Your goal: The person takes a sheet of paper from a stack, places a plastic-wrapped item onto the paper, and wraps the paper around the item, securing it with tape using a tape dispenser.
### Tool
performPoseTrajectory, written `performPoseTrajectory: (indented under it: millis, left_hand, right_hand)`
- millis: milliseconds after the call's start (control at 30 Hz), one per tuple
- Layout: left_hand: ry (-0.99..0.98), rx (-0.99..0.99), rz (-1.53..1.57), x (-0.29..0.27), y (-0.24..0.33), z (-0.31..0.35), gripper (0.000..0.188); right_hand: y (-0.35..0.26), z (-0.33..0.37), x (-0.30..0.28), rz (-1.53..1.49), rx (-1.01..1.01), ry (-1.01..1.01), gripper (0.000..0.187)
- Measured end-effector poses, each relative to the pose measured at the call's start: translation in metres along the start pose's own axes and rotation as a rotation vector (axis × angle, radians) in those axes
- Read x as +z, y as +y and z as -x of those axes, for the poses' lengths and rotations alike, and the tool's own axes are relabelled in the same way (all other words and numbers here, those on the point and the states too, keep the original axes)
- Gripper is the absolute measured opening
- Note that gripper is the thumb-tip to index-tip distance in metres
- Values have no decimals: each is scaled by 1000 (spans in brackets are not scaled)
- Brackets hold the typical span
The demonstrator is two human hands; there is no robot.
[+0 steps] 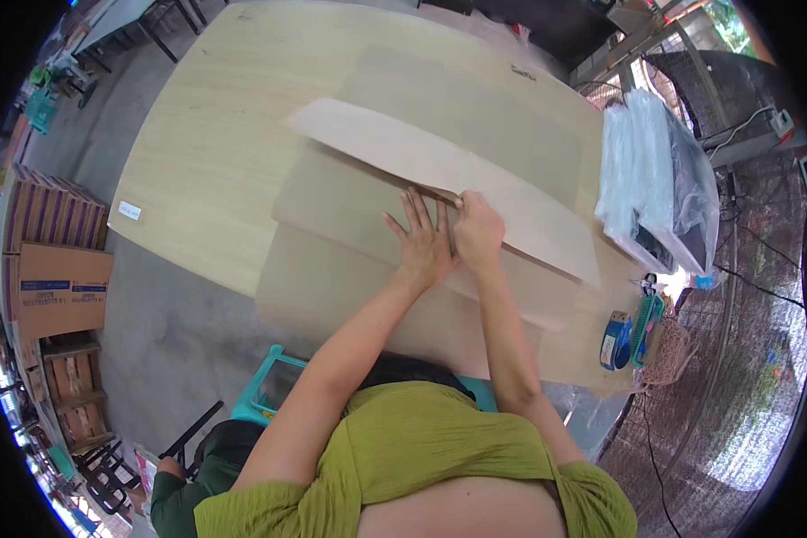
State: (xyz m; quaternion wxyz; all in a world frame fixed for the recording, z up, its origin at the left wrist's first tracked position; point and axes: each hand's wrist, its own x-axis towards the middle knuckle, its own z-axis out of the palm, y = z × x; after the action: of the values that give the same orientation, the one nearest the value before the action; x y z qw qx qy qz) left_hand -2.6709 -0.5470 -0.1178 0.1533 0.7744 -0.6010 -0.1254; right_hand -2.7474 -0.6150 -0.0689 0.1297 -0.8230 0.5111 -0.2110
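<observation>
While my left hand [429,253] lies flat on the brown paper [345,202], fingers spread, my right hand [480,233] is curled into a fist at the near edge of the raised flap [421,154]; what it clasps, I cannot tell. Brown paper: layered sheets, across the near part of a pale wooden table [202,152]. At my right: plastic-wrapped packs [635,170], upright; green basket [646,330]; tangled tan twine [672,351]. At my left: stacked brown cartons [63,312]; turquoise stool [262,381], partly hidden.
</observation>
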Motion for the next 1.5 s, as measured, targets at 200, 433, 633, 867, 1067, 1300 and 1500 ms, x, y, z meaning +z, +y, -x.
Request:
performPoseTrajectory:
  millis: [200,433,633,867,1067,1300,1500]
  left_hand:
    - [70,11,-159,17,-7,-1,77]
    - [64,85,28,-17,-82,-19,73]
    - [-8,-82,-13,-40,-117,-69,72]
    - [444,-537,-166,-81,-206,-82,68]
    - [-10,188,102,-28,-53,47,78]
    - [-50,-45,-33,-8,7,28,106]
    - [-89,-49,-35,-8,8,30,106]
  right_hand:
    - [14,19,30,-147,-17,44,14]
    - [21,37,54,-146,-64,156,26]
    - [29,40,52,-107,-100,189,26]
    - [28,35,53,-58,-174,188,19]
    - [25,37,52,-93,-141,228,17]
    - [6,-3,3,-48,-4,59,13]
    - [-2,-5,-12,-79,-30,99,18]
